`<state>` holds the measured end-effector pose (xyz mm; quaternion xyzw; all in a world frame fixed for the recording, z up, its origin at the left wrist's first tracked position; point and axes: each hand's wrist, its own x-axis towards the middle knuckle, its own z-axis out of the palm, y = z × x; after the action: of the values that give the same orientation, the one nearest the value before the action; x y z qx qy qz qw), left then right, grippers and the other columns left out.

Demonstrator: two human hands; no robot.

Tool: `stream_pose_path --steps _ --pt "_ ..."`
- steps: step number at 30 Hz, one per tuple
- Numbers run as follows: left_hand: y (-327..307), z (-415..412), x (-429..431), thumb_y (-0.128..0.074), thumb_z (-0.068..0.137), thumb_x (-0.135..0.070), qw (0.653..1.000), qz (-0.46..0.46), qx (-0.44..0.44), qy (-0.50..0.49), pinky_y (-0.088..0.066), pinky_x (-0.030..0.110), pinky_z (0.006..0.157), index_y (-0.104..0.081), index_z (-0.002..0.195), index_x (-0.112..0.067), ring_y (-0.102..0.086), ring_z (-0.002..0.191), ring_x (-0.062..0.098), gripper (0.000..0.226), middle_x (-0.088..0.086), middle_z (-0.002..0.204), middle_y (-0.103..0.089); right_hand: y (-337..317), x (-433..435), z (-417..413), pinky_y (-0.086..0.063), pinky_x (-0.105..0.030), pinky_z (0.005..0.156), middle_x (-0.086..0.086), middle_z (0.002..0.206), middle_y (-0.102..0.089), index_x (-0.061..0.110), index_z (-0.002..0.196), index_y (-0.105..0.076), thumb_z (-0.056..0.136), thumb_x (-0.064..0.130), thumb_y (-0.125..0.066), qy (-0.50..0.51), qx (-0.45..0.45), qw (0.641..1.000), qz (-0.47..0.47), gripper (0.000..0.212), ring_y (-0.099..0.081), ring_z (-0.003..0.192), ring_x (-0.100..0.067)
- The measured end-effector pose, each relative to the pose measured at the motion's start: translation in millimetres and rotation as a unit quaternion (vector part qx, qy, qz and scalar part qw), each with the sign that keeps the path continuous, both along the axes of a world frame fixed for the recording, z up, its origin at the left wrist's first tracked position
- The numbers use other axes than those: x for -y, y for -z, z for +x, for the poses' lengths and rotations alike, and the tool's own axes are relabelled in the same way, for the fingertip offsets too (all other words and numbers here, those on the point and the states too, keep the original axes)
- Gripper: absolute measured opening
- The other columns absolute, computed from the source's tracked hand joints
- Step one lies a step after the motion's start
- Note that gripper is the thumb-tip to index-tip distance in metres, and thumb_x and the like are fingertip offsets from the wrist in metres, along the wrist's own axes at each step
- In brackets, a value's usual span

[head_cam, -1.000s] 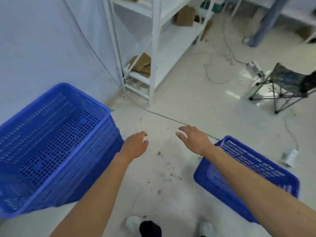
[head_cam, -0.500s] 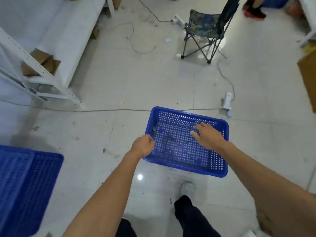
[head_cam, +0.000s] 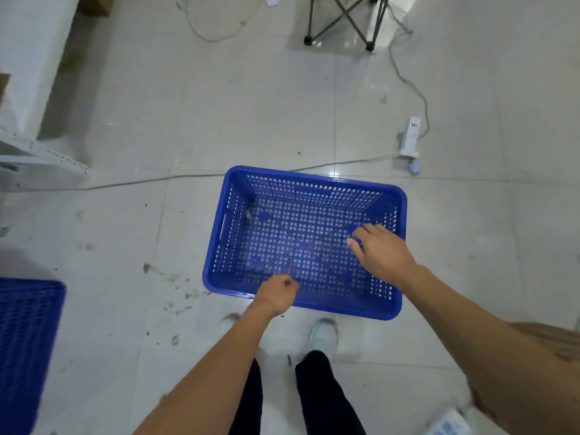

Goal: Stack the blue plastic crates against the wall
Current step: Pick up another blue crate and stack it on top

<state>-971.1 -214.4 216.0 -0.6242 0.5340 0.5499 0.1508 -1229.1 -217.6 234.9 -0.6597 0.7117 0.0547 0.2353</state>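
Observation:
An empty blue perforated crate (head_cam: 306,199) sits on the tiled floor right in front of my feet. My left hand (head_cam: 276,293) hangs over its near rim with the fingers curled into a loose fist; I cannot tell whether it touches the rim. Over the crate's right side, my right hand (head_cam: 381,249) is spread flat with the fingers pointing left and nothing in it. A stack of blue crates (head_cam: 28,340) shows at the left edge, partly cut off.
A white power strip (head_cam: 411,138) lies beyond the crate's far right corner, and its cable (head_cam: 141,182) runs across the floor behind the crate. Folding chair legs (head_cam: 342,23) stand at the top. A white metal shelf (head_cam: 40,152) is at the left.
My view has swung right and down, from the stack by the wall to the single crate. Both hands have moved over that crate; the left shifted from its left corner to the near rim.

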Motion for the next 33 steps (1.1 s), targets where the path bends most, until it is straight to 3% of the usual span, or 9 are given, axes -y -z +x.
stream_pose_path --steps 3,7,10,15,19,23,26,27,33 --pt "53.8 -8.8 -2.6 -0.051 0.096 -0.032 0.994 0.043 -0.002 -0.105 -0.051 0.03 0.067 -0.07 0.098 -0.01 -0.07 0.091 0.026 0.03 0.009 0.102 -0.073 44.5 11.3 -4.7 -0.051 -0.04 0.088 -0.003 0.116 -0.061 0.016 0.123 -0.055 0.102 0.043 -0.035 -0.001 0.002 1.0 -0.005 0.04 -0.056 0.106 -0.023" --pt "112.8 -8.1 -9.3 -0.049 0.1 -0.038 0.958 0.14 -0.037 -0.246 -0.057 0.04 0.085 -0.074 0.071 -0.005 -0.073 0.077 0.022 0.05 0.007 0.088 -0.079 100.3 36.7 -16.0 -0.045 -0.043 0.09 -0.012 0.119 -0.056 0.008 0.123 -0.05 0.096 0.019 -0.045 -0.091 -0.062 0.993 0.04 0.03 -0.051 0.106 -0.029" --pt "147.5 2.4 -20.3 -0.043 0.101 -0.047 0.925 0.18 -0.048 -0.332 -0.058 0.043 0.088 -0.078 0.082 0.0 -0.075 0.087 0.022 0.061 0.004 0.089 -0.08 127.6 60.9 -24.3 -0.04 -0.043 0.093 -0.013 0.123 -0.053 0.007 0.129 -0.047 0.093 0.015 -0.049 -0.147 -0.117 0.981 0.049 0.037 -0.049 0.112 -0.03" --pt "192.6 17.2 -33.5 -0.028 0.091 -0.073 0.92 0.218 0.043 -0.324 -0.054 0.039 0.077 -0.077 0.09 -0.005 -0.075 0.081 0.026 0.084 0.005 0.08 -0.08 161.7 91.9 -32.6 -0.039 -0.045 0.097 -0.015 0.129 -0.05 0.006 0.129 -0.045 0.094 0.021 -0.047 -0.148 -0.135 0.979 0.028 0.038 -0.048 0.117 -0.032" --pt "210.2 34.4 -39.9 -0.03 0.09 -0.073 0.928 0.16 0.14 -0.305 -0.06 0.044 0.08 -0.058 0.104 -0.007 -0.073 0.077 0.032 0.073 0.013 0.085 -0.075 173.9 106.6 -26.0 -0.042 -0.048 0.097 -0.017 0.129 -0.048 0.005 0.128 -0.043 0.093 0.026 -0.051 -0.152 -0.126 0.98 0.034 0.042 -0.047 0.118 -0.034" --pt "225.9 49.8 -41.2 -0.055 0.091 -0.054 0.814 0.212 0.017 -0.54 -0.051 0.044 0.084 -0.058 0.12 -0.007 -0.071 0.089 0.03 0.055 0.012 0.103 -0.072 185.2 115.5 -15.5 -0.044 -0.047 0.094 -0.016 0.127 -0.048 0.005 0.133 -0.04 0.091 0.025 -0.053 -0.164 -0.123 0.978 0.03 0.048 -0.05 0.114 -0.033" --pt "237.0 50.9 -27.2 -0.062 0.093 -0.019 0.704 0.16 -0.068 -0.689 -0.056 0.048 0.078 -0.056 0.126 -0.004 -0.069 0.093 0.031 0.036 0.017 0.112 -0.069 184.4 124.7 -7.0 -0.045 -0.046 0.092 -0.015 0.126 -0.049 0.006 0.133 -0.039 0.092 0.025 -0.051 -0.176 -0.124 0.976 0.014 0.047 -0.051 0.112 -0.032" --pt "239.2 50.1 -23.1 -0.062 0.093 -0.014 0.688 0.147 -0.071 -0.707 -0.058 0.049 0.078 -0.057 0.124 -0.003 -0.069 0.092 0.032 0.034 0.017 0.109 -0.07 183.6 128.3 -4.3 -0.046 -0.046 0.092 -0.015 0.125 -0.05 0.006 0.131 -0.04 0.093 0.024 -0.049 -0.188 -0.125 0.974 0.007 0.044 -0.052 0.111 -0.032" --pt "240.9 57.3 -8.4 -0.064 0.094 -0.016 0.717 0.12 -0.064 -0.684 -0.058 0.054 0.087 -0.058 0.12 -0.006 -0.07 0.093 0.032 0.029 0.015 0.102 -0.07 184.2 148.5 5.1 -0.044 -0.046 0.098 -0.015 0.131 -0.048 0.007 0.132 -0.041 0.093 0.021 -0.049 -0.221 -0.153 0.963 -0.019 0.041 -0.05 0.116 -0.031"
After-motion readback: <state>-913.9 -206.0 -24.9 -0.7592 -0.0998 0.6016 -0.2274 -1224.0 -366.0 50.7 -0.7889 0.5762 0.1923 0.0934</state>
